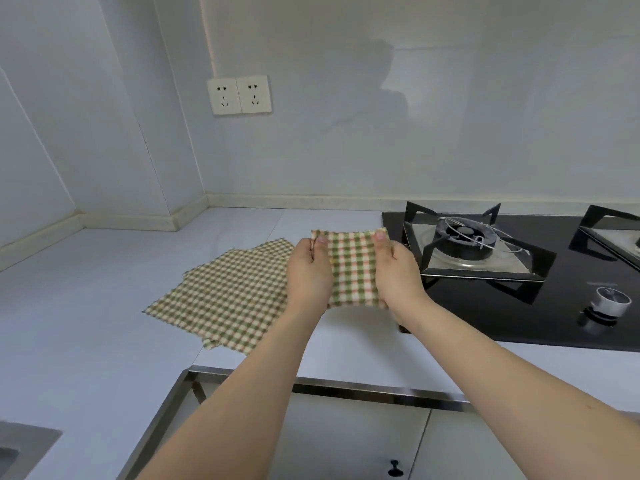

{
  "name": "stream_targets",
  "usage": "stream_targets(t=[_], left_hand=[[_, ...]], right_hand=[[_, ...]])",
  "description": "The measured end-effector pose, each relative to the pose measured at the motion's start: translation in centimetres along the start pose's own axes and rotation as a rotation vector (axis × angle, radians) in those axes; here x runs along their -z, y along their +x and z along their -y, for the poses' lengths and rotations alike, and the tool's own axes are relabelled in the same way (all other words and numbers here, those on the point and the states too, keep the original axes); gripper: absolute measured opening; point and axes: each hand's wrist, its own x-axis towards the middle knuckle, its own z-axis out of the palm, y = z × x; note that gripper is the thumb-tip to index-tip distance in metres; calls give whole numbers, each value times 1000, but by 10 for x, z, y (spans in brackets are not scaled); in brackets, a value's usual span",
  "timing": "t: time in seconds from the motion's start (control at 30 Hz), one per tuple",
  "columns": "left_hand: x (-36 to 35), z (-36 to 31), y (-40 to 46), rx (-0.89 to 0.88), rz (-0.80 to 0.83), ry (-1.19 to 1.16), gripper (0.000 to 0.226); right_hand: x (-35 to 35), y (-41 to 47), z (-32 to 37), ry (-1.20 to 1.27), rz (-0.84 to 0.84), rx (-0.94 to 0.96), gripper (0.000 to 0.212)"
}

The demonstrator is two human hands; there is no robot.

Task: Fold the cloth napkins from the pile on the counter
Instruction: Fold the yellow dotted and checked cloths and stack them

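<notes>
A small folded green, white and orange checked napkin (351, 268) hangs stretched between both hands above the counter. My left hand (308, 271) pinches its top left corner, thumb on the near side. My right hand (398, 271) pinches the top right corner the same way. To the left, a pile of flat checked napkins (225, 292) lies spread on the white counter (86, 306), its right edge hidden behind my left hand.
A black gas hob (485, 306) with a burner (464, 237) and a knob (609, 301) lies just right of my hands. A steel counter edge (346, 389) runs along the front above cabinet doors. Two wall sockets (239, 95) sit on the back wall. A sink corner (20, 448) shows bottom left.
</notes>
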Motion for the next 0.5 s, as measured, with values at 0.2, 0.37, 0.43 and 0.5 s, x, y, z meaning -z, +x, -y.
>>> stream_targets(t=[0.2, 0.37, 0.43, 0.5], left_hand=[[-30, 32, 61, 189, 10, 60, 38], [-39, -34, 81, 324, 114, 87, 47], [-40, -72, 82, 344, 142, 96, 48], [-45, -106, 82, 364, 164, 119, 47]], right_hand=[[-21, 58, -18, -66, 18, -104, 52], [13, 75, 43, -123, 19, -229, 48], [33, 74, 77, -127, 15, -267, 49], [52, 71, 107, -108, -15, -300, 52]])
